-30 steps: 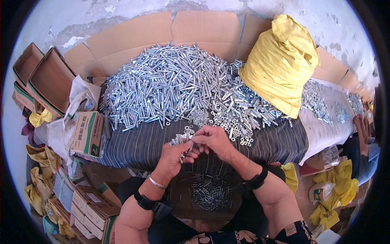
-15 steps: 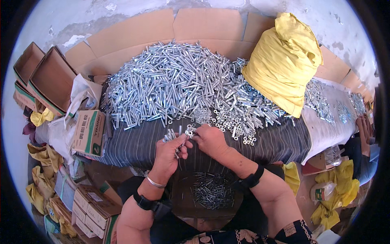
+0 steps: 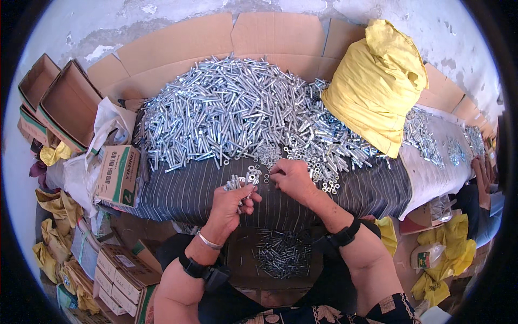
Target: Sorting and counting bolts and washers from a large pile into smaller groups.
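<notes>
My left hand (image 3: 231, 203) is closed around a bunch of silver bolts (image 3: 233, 183). Some washers and nuts (image 3: 252, 175) show at the bunch's upper right end. My right hand (image 3: 293, 176) is a little to the right, apart from the bunch, its fingertips pinched together over the dark striped cloth. What they hold, if anything, is hidden. Just beyond the right hand lie a small pile of washers (image 3: 267, 153) and scattered nuts (image 3: 330, 186). Behind both hands rises a large heap of silver metal sleeves or bolts (image 3: 216, 110).
A yellow sack (image 3: 375, 89) stands on the heap's right side. At the left are open cardboard boxes (image 3: 70, 105) and a printed carton (image 3: 117, 175). Between my legs sits a box of dark, thin metal pieces (image 3: 281, 254). Another person's arm (image 3: 482, 181) shows at the far right.
My right hand has moved away from the bunch in my left hand, rightward and slightly farther out toward the washers and nuts. The left hand stays nearly in place, still gripping the bolts.
</notes>
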The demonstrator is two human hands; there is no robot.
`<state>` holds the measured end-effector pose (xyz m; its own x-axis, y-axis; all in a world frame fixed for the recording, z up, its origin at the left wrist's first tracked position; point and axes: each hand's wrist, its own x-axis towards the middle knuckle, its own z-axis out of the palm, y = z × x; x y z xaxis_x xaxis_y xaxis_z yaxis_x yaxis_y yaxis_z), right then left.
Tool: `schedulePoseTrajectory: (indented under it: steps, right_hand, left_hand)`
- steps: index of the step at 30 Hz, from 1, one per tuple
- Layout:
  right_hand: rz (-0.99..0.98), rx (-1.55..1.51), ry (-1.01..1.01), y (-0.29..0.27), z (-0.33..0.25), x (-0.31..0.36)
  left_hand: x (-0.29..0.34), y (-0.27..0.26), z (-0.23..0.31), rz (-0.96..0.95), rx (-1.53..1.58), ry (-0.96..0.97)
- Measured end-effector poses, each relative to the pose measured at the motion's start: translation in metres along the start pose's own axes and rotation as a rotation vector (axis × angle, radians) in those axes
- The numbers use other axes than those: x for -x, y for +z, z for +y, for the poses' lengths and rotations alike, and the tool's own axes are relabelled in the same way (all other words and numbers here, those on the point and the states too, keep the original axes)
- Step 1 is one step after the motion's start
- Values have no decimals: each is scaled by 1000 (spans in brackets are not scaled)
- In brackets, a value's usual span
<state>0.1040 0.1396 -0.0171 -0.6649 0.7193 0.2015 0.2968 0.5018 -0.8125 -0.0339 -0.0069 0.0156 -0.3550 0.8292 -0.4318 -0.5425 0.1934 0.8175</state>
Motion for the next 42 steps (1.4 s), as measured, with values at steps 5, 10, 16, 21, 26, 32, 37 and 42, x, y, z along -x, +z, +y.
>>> schedulePoseTrajectory:
  steps: [5,10,16,21,26,32,37,42]
  right_hand:
    - [-7,257,-488,10,11,-7]
    - [-112,427,-429,8,2,0]
    - [-119,479,-289,4,-8,7]
    - [14,201,-124,-6,-14,3]
    - [-164,-659,255,-9,-23,6]
    - [-99,-572,211,0,-28,9]
    - [238,222,-602,10,-27,22]
    - [156,254,-568,5,-20,25]
  left_hand:
    - [-4,3,-2,16,20,-11]
    - [-5,3,-1,10,28,-54]
    - [-6,3,-1,-23,54,-80]
    - [-7,5,-6,-12,21,-52]
    - [-6,7,-8,-7,-25,-26]
    - [-8,7,-9,-23,-23,15]
    - [-7,7,-10,-35,74,-28]
    - [-8,6,-6,11,101,-57]
